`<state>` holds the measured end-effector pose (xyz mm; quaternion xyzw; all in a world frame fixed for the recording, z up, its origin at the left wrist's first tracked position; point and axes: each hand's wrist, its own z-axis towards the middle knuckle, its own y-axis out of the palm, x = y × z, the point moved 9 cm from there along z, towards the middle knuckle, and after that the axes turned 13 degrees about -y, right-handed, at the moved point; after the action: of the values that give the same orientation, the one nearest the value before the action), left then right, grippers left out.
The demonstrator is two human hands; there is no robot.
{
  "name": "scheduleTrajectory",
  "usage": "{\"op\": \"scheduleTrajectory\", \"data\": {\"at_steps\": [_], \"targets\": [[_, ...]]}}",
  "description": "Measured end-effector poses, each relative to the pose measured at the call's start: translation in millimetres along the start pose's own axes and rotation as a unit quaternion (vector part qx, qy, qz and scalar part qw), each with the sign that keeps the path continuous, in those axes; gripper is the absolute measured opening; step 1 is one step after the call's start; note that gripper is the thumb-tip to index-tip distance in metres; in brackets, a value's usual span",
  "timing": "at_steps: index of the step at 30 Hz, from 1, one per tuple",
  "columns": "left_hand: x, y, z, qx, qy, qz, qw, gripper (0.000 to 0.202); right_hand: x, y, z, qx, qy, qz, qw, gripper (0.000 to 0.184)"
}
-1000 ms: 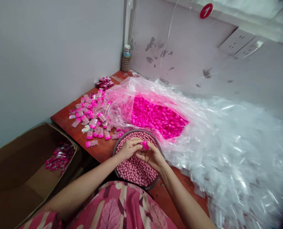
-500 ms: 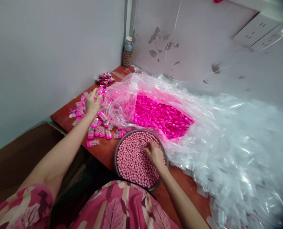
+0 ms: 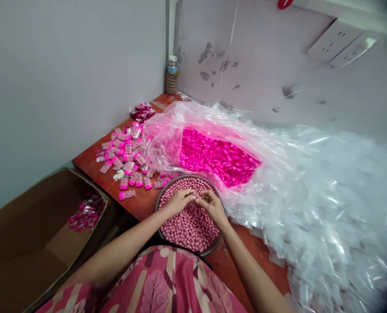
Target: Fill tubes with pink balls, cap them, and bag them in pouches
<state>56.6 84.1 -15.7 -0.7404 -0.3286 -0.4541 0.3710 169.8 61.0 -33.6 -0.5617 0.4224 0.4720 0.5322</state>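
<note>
A round metal bowl full of small pink balls sits at the table's near edge. Both hands hover over it, fingertips meeting. My left hand is pinched, its fingers curled together. My right hand is also closed in a pinch; something small sits between the two hands, too small to name. Left of the bowl lies a heap of small clear tubes with pink caps, filled with balls.
An open plastic bag of bright pink caps lies behind the bowl. A large pile of clear plastic pieces covers the right side. A cardboard box with several filled tubes stands at the lower left. A small bottle stands in the corner.
My left hand came back from the heap of filled tubes to the bowl and now meets my right hand, which rose from the balls into a pinch.
</note>
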Motion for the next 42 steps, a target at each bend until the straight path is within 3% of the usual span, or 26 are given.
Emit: {"op": "scheduleTrajectory", "data": {"at_steps": [5,9,17,20,23,26,29,34,37,42], "targets": [[-7.9,8.0,-4.9,-0.101,-0.095,-0.128,0.982,0.032,-36.0,-0.1,-10.0,-0.083,-0.07,0.022,0.994,0.028],[4.8,6.5,-12.0,-0.138,-0.084,-0.109,0.981,0.031,-49.1,1.5,-15.2,-0.124,-0.085,-0.013,0.989,0.026],[14.1,3.2,-15.4,-0.075,-0.027,-0.01,0.997,0.026,-40.0,-1.8,-24.1,-0.106,-0.052,0.004,0.993,0.02],[11.3,-3.9,-13.1,-0.038,-0.037,-0.037,0.998,0.028,-34.0,-7.0,-30.4,-0.093,-0.044,-0.001,0.995,0.022],[10.0,-10.1,-12.4,-0.018,-0.059,-0.097,0.993,0.033,-38.4,-16.9,-31.5,-0.095,-0.082,-0.109,0.986,0.023],[16.2,-4.7,-13.9,-0.041,-0.035,-0.094,0.994,0.033,-42.8,-43.9,-18.4,-0.065,-0.105,-0.239,0.963,0.02],[13.4,-1.2,-12.5,-0.043,-0.031,-0.091,0.994,0.03,-35.9,-95.4,8.8,0.012,-0.071,-0.316,0.946,0.021],[1.2,-5.3,-6.1,-0.031,-0.056,-0.125,0.99,0.03,-13.6,-177.6,55.2,0.097,0.001,-0.46,0.883,0.023],[-3.3,-7.8,-5.4,-0.021,-0.068,-0.14,0.988,0.03,1.5,-194.9,75.2,0.098,0.024,-0.513,0.852,0.027],[-10.8,-8.2,-7.1,-0.008,-0.1,-0.186,0.978,0.03,18.8,-192.4,95.1,0.076,0.016,-0.547,0.833,0.021]]}}
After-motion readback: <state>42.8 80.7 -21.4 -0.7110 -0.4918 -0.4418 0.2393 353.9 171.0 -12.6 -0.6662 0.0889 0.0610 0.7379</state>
